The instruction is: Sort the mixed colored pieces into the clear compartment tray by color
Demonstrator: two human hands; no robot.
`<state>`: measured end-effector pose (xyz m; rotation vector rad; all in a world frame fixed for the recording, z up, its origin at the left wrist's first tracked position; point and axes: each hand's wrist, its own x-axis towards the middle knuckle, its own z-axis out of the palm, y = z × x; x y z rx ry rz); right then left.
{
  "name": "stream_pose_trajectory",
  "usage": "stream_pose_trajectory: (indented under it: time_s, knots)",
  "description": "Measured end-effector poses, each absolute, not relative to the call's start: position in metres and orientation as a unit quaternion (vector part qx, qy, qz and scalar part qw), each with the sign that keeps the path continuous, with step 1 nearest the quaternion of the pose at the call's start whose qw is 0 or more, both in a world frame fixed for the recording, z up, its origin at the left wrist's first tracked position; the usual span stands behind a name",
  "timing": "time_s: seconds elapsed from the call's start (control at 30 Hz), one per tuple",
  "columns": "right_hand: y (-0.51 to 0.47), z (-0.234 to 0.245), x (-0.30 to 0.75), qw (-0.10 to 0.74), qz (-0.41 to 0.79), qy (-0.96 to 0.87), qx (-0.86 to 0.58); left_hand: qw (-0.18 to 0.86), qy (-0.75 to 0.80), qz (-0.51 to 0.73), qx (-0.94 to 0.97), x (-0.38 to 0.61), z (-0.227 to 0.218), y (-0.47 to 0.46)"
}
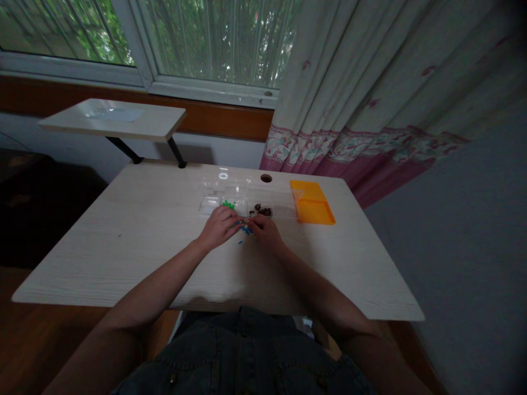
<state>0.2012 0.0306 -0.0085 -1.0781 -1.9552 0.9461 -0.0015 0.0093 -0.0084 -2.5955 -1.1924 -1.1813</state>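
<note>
Over a small pile of blue pieces (246, 230), my left hand (220, 226) and my right hand (265, 230) meet almost fingertip to fingertip. The fingers of both hands are bent and pressed together. Anything between them is too small to make out. One loose blue piece (240, 242) lies nearer to me on the table. Just beyond the hands sits a clear plastic box (203, 206) with compartments. Small green pieces (229, 204) lie in one compartment behind my left hand. Dark brown pieces (267, 212) fill part of another, behind my right hand.
An orange tray (317, 213) rests on the pale wooden table (164, 219), right of the clear box. A cable hole (266, 178) opens near the back edge. At the back left stands a raised shelf (156, 123) on black legs. A curtain (313, 109) hangs behind.
</note>
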Motion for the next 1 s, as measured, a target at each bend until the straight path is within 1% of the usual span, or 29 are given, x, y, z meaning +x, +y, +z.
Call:
stream_pose_trajectory:
  time_s: [0.2, 0.4, 0.5, 0.6, 0.7, 0.83, 1.0]
  knots:
    - [0.030, -0.007, 0.200, 0.351, 0.339, -0.774, -0.404, 0.014, -0.391, -0.377, -0.840, -0.003, -0.011, 0.010]
    - [0.030, -0.011, 0.200, 0.350, 0.321, -0.783, -0.401, -0.009, -0.432, -0.374, -0.821, -0.007, -0.009, 0.010]
    - [0.030, -0.015, 0.199, 0.348, 0.266, -0.810, -0.391, -0.009, -0.469, -0.410, -0.782, -0.011, -0.008, 0.012]
    - [0.025, -0.017, 0.196, 0.314, 0.171, -0.853, -0.381, -0.011, -0.508, -0.440, -0.740, -0.016, -0.008, 0.016]
    - [0.018, -0.015, 0.192, 0.262, 0.106, -0.884, -0.374, -0.008, -0.527, -0.451, -0.720, -0.019, -0.009, 0.018]
    - [0.011, -0.011, 0.189, 0.211, 0.060, -0.900, -0.377, -0.004, -0.527, -0.459, -0.715, -0.019, -0.010, 0.019]
    - [0.008, -0.009, 0.188, 0.170, 0.034, -0.909, -0.378, -0.005, -0.530, -0.458, -0.713, -0.018, -0.010, 0.020]
